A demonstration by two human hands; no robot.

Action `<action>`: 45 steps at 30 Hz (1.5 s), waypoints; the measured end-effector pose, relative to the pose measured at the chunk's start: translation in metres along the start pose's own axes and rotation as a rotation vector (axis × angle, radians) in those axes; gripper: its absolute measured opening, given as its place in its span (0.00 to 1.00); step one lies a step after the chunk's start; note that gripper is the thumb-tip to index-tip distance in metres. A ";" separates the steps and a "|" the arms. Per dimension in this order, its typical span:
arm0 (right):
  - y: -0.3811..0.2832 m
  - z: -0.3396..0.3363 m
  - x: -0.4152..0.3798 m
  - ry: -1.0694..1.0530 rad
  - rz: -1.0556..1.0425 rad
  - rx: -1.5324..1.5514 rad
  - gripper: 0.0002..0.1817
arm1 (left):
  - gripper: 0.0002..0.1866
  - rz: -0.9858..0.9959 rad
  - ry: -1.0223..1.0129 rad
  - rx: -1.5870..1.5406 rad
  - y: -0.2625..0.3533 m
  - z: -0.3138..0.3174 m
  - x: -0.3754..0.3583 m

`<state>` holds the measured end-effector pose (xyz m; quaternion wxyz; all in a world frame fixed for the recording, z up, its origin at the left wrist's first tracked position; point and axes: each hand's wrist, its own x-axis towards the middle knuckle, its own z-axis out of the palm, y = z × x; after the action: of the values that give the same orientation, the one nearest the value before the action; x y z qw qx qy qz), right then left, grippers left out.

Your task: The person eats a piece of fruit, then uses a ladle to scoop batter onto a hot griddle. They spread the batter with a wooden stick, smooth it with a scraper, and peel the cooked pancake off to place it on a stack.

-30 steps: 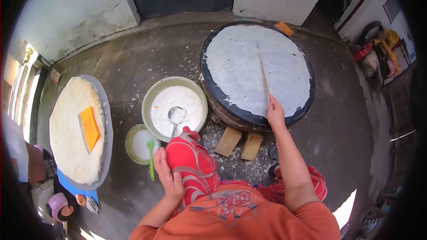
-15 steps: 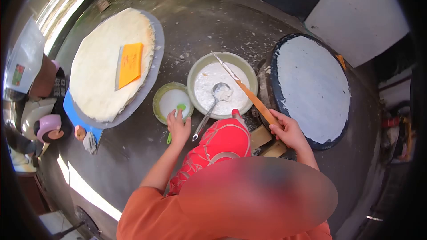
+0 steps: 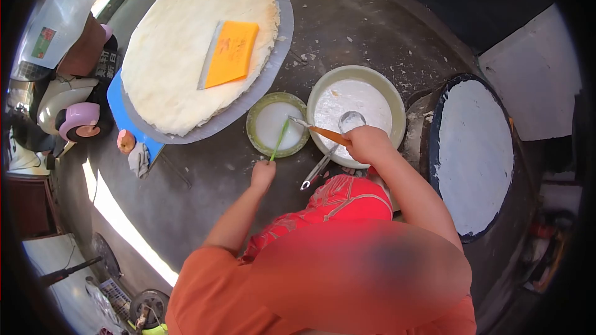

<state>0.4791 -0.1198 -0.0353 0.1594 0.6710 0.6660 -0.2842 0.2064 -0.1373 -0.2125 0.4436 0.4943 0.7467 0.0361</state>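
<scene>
My right hand [image 3: 366, 142] grips a long wooden-handled spatula [image 3: 320, 130]; its blade tip reaches over the rim of the small green bowl [image 3: 277, 123] of white liquid. My left hand [image 3: 263, 174] holds the end of a green spoon [image 3: 277, 141] that leans into that small bowl. Just right of it stands a large bowl of white batter [image 3: 356, 108] with a metal ladle [image 3: 335, 146] resting in it. A round griddle [image 3: 475, 155] coated with a thin white layer sits at the right.
A big round tray [image 3: 276, 56] at the upper left holds a stack of thin flatbreads [image 3: 180, 56] with an orange scraper [image 3: 230, 54] on top. A blue board, a pink object and small items lie at the left. My red-clothed knee [image 3: 341, 201] is below the bowls.
My right hand swung the spatula off the griddle and over to the bowls. My left hand left my knee and took the green spoon. The view turned left.
</scene>
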 end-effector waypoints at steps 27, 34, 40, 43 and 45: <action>0.016 0.044 -0.020 0.135 -0.055 0.024 0.23 | 0.18 0.127 0.202 -0.026 -0.017 0.019 0.017; 0.083 0.055 -0.128 0.367 0.168 0.518 0.16 | 0.25 0.144 0.047 0.240 -0.028 0.028 0.032; 0.137 0.101 -0.225 0.814 0.596 1.300 0.18 | 0.26 0.554 0.363 0.313 -0.003 0.017 0.003; 0.182 0.131 -0.267 1.083 0.865 1.197 0.18 | 0.24 0.711 0.306 0.229 0.027 0.005 -0.025; 0.210 0.154 -0.292 1.219 1.021 1.163 0.18 | 0.21 0.804 0.260 0.132 0.043 0.000 -0.042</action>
<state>0.6742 -0.4581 -0.0177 -0.4623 0.8837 0.0209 -0.0699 0.2422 -0.1477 -0.1651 0.2637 0.7648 0.5450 0.2201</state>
